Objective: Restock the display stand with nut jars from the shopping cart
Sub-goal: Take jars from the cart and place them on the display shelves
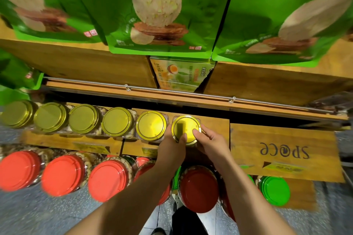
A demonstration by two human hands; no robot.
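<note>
Both hands meet at the centre of the view on one gold-lidded jar (185,129). Left hand (172,147) wraps the jar's side at 8 o'clock, its thumb lying over the lid's edge; right hand (211,144) curls round the side at 4 o'clock, thumb also on the lid. So each hand grips this jar, which stands on the wooden middle shelf (215,126) of the display stand, at the right end of a row of gold-lidded jars (84,121), just beside its left neighbour.

Nearer the person, toward 6 o'clock, a dark red-lidded jar (198,190) stands between the forearms on the lower level. A row of bright red-lidded jars (63,174) runs off toward 8 o'clock, blurred, with nuts showing through their clear walls. A green-lidded jar (275,190) stands at 4 o'clock, below a wooden panel (282,150) lettered "SPACE", seen upside down.

Beyond the gold row, a metal rail (172,90) crosses the front of a wooden ledge. Farther, at 12 o'clock, a pale printed carton (181,74) sits wedged between two wooden boxes (91,63). Large green snack bags (158,11), printed with round crackers, stand on top.
</note>
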